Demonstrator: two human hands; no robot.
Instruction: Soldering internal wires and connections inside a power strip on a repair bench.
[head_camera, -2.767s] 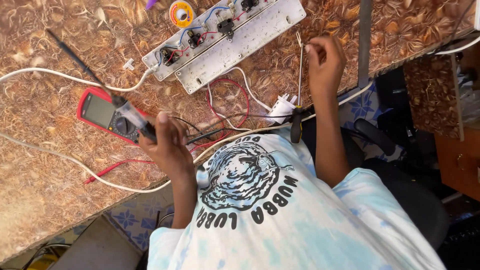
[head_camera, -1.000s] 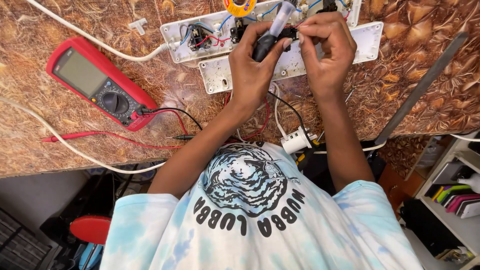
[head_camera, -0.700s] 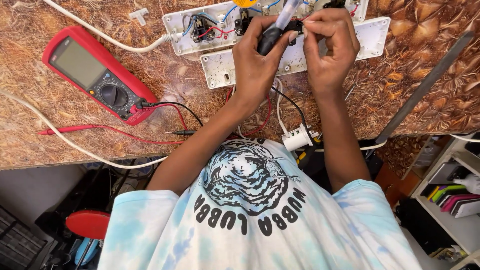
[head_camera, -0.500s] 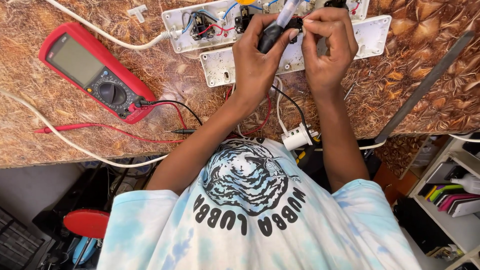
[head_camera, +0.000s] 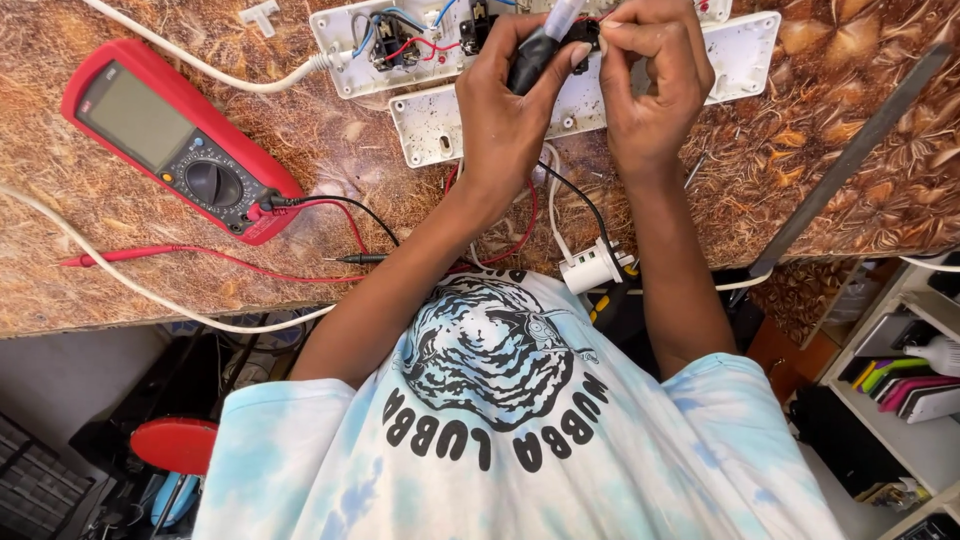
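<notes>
A black tool (head_camera: 528, 62) is being gripped in the curled left hand (head_camera: 510, 110) over the opened power strip (head_camera: 590, 95) at the table's far edge, while a small part is being pinched by the right hand (head_camera: 650, 85) beside it.

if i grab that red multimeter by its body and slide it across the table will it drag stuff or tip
The red multimeter lies flat on its broad back, so it probably slides rather than tips. Its rubbery-looking red shell may grip the tabletop a little. The red lead and black lead are plugged in and look floppy, so they would likely trail along and could snag.
</notes>
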